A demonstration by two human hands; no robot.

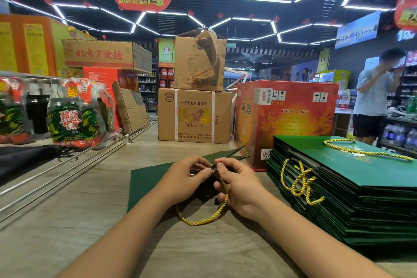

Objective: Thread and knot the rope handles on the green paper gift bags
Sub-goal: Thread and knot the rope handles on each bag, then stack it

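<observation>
To do this step well, the left hand [189, 176] should keep its pinch on the top edge of the flat green bag [149, 185] so the hole stays still, while the right hand [237, 185], fingers curled round the yellow rope [203, 219], pulls it snug for the knot. The bag lies on the surface [90, 221] under both hands, left of the stack of green bags [352, 192], and the rope loops down just below the right hand
</observation>
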